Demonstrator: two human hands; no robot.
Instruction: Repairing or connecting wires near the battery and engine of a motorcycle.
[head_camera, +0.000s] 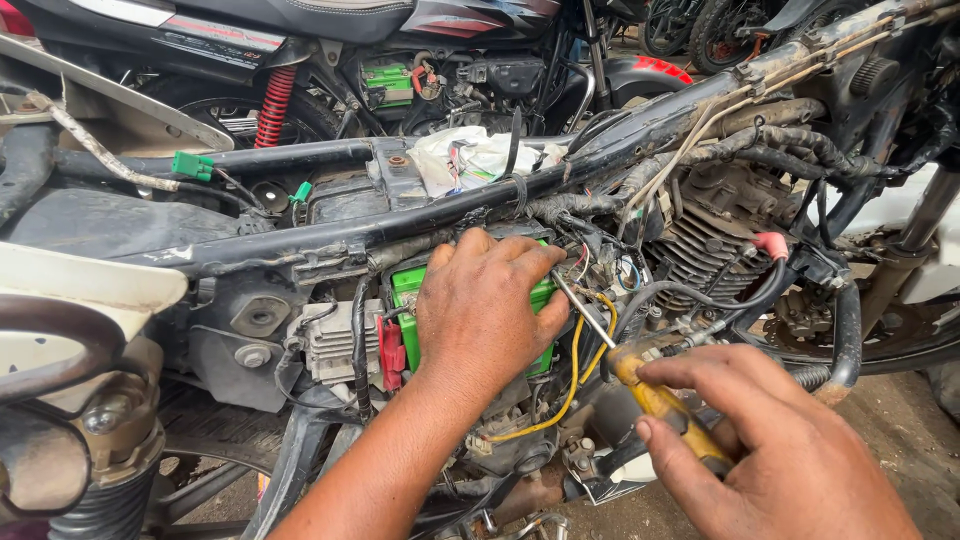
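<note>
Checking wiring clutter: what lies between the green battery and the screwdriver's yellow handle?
In the head view, yellow wires and the screwdriver's metal shaft cross between the green battery and the yellow handle.

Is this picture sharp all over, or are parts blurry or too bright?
Head view: soft, even daylight, no hard shadows. The left hand on the green battery looks sharp, as does the screwdriver. The right hand is slightly soft near the bottom edge. The white panel at left is bright, nearly washed out.
</note>
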